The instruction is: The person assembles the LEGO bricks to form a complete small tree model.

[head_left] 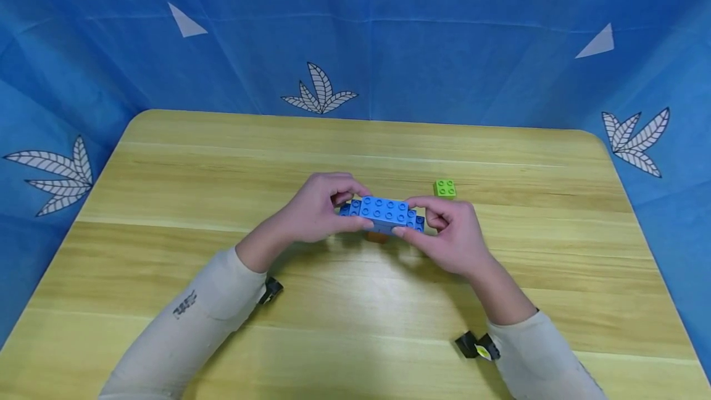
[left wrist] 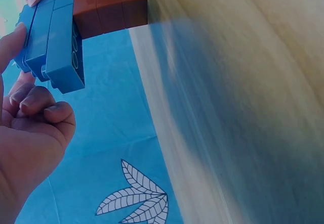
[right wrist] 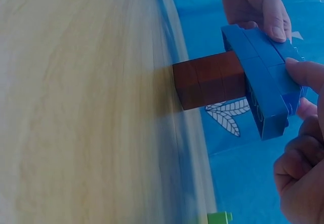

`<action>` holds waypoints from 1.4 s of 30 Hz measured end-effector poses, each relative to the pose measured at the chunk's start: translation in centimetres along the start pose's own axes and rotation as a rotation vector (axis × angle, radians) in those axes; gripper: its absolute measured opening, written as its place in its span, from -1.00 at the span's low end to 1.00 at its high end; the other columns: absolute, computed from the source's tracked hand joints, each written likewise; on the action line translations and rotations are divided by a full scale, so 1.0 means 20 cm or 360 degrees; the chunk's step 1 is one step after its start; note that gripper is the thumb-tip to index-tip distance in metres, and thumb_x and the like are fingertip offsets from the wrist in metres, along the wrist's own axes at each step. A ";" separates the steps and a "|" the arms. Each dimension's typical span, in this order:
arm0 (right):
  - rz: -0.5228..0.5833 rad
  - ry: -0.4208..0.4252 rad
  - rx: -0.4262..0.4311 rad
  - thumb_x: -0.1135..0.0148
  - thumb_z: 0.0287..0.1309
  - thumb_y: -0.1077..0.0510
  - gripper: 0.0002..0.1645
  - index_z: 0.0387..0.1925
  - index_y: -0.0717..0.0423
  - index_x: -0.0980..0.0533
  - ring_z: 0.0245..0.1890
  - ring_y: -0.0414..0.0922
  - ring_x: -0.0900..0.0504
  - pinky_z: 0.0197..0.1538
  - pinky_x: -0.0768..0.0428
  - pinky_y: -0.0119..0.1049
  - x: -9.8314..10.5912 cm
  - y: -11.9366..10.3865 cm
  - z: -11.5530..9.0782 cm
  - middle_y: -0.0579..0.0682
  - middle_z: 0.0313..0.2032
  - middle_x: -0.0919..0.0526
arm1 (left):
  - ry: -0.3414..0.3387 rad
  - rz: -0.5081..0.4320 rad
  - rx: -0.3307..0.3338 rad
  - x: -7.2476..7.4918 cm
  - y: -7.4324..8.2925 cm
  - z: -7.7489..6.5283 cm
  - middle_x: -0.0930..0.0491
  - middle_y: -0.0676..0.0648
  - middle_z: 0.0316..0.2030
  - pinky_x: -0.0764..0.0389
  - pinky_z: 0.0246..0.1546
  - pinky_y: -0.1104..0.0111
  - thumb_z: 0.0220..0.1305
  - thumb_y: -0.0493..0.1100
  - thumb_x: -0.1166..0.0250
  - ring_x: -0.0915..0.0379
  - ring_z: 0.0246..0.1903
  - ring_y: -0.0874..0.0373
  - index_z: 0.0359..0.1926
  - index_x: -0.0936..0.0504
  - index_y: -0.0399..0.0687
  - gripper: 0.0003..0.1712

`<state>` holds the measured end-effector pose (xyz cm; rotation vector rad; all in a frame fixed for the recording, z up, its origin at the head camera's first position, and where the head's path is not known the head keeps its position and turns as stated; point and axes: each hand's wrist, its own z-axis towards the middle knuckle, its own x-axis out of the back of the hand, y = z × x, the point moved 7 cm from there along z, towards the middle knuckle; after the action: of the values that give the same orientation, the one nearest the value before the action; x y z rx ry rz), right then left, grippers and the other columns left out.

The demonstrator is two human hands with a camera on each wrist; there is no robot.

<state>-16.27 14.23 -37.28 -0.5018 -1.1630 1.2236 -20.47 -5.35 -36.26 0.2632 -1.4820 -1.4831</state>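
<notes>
A stepped stack of blue toy building bricks, widest at the bottom, sits on a column of brown bricks [right wrist: 210, 80] that stands on the table. The top blue brick [head_left: 383, 210] shows its studs in the head view. My left hand [head_left: 324, 212] pinches its left end between thumb and index finger, and my right hand [head_left: 451, 233] pinches the right end the same way. In the left wrist view the lower blue bricks [left wrist: 62, 47] overhang the brown column, with open undersides showing. The other fingers of both hands are curled below the grip.
A small light-green brick [head_left: 445, 189] rests on the wooden table [head_left: 355, 326] behind my right hand. A blue cloth [head_left: 444, 73] with leaf prints hangs beyond the table's far edge and along its sides. Black wrist devices [head_left: 476, 346] project from both sleeves.
</notes>
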 end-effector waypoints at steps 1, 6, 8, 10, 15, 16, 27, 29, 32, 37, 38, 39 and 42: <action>-0.0002 -0.0006 0.0005 -0.61 -0.16 0.35 -0.55 -0.12 0.17 -0.70 -0.69 -0.22 -0.02 -0.62 -0.06 -0.35 0.00 0.00 0.00 -0.21 -0.71 -0.10 | -0.0001 0.0008 -0.0002 0.00 0.00 0.00 -0.35 -0.15 -0.55 -0.25 -0.48 0.33 0.06 -0.15 -0.59 -0.21 -0.54 0.12 -0.11 -0.73 -0.15 -0.63; -0.0014 -0.0031 0.0023 -0.60 -0.14 0.32 -0.57 -0.13 0.16 -0.70 -0.69 -0.22 -0.04 -0.61 -0.07 -0.37 0.00 0.00 0.01 -0.20 -0.72 -0.12 | 0.0010 0.0051 -0.0014 -0.02 0.00 0.00 -0.35 -0.10 -0.55 -0.26 -0.48 0.32 0.08 -0.13 -0.57 -0.22 -0.52 0.13 -0.08 -0.72 -0.16 -0.62; -0.0021 -0.0040 0.0022 -0.60 -0.13 0.31 -0.57 -0.12 0.15 -0.70 -0.69 -0.23 -0.04 -0.61 -0.07 -0.37 0.00 0.00 0.01 -0.21 -0.71 -0.11 | 0.0018 0.0071 -0.0018 -0.02 0.00 -0.01 -0.37 -0.07 -0.54 -0.28 -0.49 0.33 0.09 -0.13 -0.57 -0.24 -0.52 0.11 -0.08 -0.71 -0.16 -0.62; -0.0030 -0.0052 0.0011 -0.60 -0.13 0.33 -0.58 -0.13 0.16 -0.70 -0.68 -0.24 -0.03 -0.60 -0.06 -0.37 0.00 0.00 0.02 -0.23 -0.70 -0.10 | 0.0027 0.0089 -0.0014 -0.02 0.00 -0.01 -0.38 -0.05 -0.53 -0.28 -0.48 0.32 0.11 -0.12 -0.56 -0.24 -0.52 0.12 -0.07 -0.70 -0.15 -0.62; -0.0017 -0.0073 -0.0055 -0.57 -0.14 0.41 -0.59 -0.15 0.23 -0.68 -0.66 -0.23 -0.02 -0.58 -0.04 -0.34 -0.02 0.00 0.02 -0.24 -0.69 -0.07 | 0.0065 0.0170 0.0013 -0.01 -0.02 -0.04 -0.38 0.00 -0.50 -0.28 -0.47 0.31 0.09 -0.06 -0.56 -0.28 -0.49 0.05 -0.07 -0.71 -0.11 -0.60; -0.0014 -0.0072 -0.0063 -0.57 -0.13 0.40 -0.59 -0.15 0.23 -0.68 -0.66 -0.23 -0.02 -0.58 -0.04 -0.34 -0.02 0.01 0.02 -0.24 -0.69 -0.07 | 0.0068 0.0184 0.0013 -0.01 -0.02 -0.04 -0.39 0.00 -0.50 -0.28 -0.47 0.31 0.08 -0.06 -0.57 -0.29 -0.48 0.02 -0.07 -0.71 -0.11 -0.59; 0.0086 0.0320 -0.0136 -0.32 0.16 0.41 -0.67 -0.01 0.27 -0.64 -0.70 -0.17 -0.05 -0.48 -0.18 -0.30 0.20 0.15 0.00 -0.03 -0.71 -0.11 | 0.0057 0.0198 0.0007 0.00 0.00 -0.01 -0.41 0.02 -0.49 -0.25 -0.43 0.30 0.01 -0.04 -0.60 -0.31 -0.46 -0.04 -0.10 -0.73 -0.11 -0.56; -0.0100 0.0378 -0.0267 -0.40 0.13 0.34 -0.68 -0.03 0.22 -0.66 -0.69 -0.16 -0.04 -0.44 -0.20 -0.29 0.25 0.21 -0.01 -0.04 -0.71 -0.11 | 0.0056 0.0196 0.0012 0.00 0.00 -0.01 -0.41 0.02 -0.49 -0.25 -0.43 0.30 0.01 -0.05 -0.60 -0.30 -0.46 0.01 -0.10 -0.73 -0.12 -0.57; -0.0368 0.0351 -0.0488 -0.48 0.11 0.19 -0.62 -0.02 0.17 -0.66 -0.67 -0.12 -0.07 -0.40 -0.22 -0.24 0.28 0.28 -0.02 -0.04 -0.71 -0.14 | 0.0058 0.0201 0.0016 0.00 -0.01 -0.01 -0.41 0.03 -0.50 -0.24 -0.45 0.30 0.01 -0.05 -0.60 -0.27 -0.47 0.09 -0.11 -0.73 -0.12 -0.57; -0.0595 0.0156 -0.0704 -0.53 0.06 0.03 -0.40 0.14 0.12 -0.58 -0.63 -0.06 -0.14 -0.41 -0.20 -0.16 0.28 0.38 -0.02 -0.03 -0.64 -0.20 | 0.0072 0.0222 0.0006 -0.01 -0.01 -0.01 -0.41 0.04 -0.50 -0.23 -0.46 0.31 0.00 -0.05 -0.60 -0.24 -0.48 0.16 -0.12 -0.73 -0.12 -0.57; -0.0619 0.0111 -0.0723 -0.53 0.06 0.02 -0.36 0.17 0.11 -0.56 -0.62 -0.05 -0.15 -0.40 -0.21 -0.14 0.27 0.40 -0.02 -0.03 -0.63 -0.21 | 0.0074 0.0225 0.0004 -0.01 -0.01 -0.01 -0.41 0.03 -0.51 -0.23 -0.46 0.31 0.00 -0.05 -0.60 -0.24 -0.49 0.16 -0.12 -0.73 -0.12 -0.57; -0.0640 0.0071 -0.0738 -0.53 0.07 0.03 -0.34 0.20 0.10 -0.54 -0.61 -0.04 -0.16 -0.40 -0.21 -0.14 0.27 0.41 -0.01 -0.02 -0.62 -0.22 | 0.0077 0.0228 0.0001 -0.01 -0.01 -0.01 -0.40 0.03 -0.51 -0.23 -0.46 0.31 0.00 -0.05 -0.60 -0.24 -0.49 0.16 -0.12 -0.73 -0.13 -0.57; -0.0716 -0.0048 -0.0766 -0.49 0.12 0.03 -0.33 0.25 0.09 -0.50 -0.58 -0.03 -0.20 -0.39 -0.21 -0.12 0.26 0.44 0.00 -0.02 -0.60 -0.26 | 0.0082 0.0237 0.0000 -0.01 -0.01 -0.01 -0.38 0.00 -0.53 -0.22 -0.46 0.31 0.00 -0.05 -0.60 -0.23 -0.50 0.17 -0.12 -0.73 -0.13 -0.57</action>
<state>-20.79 21.81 -42.45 -0.5380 -1.5071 0.5634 -20.26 -5.39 -36.66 0.1852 -1.4290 -1.3477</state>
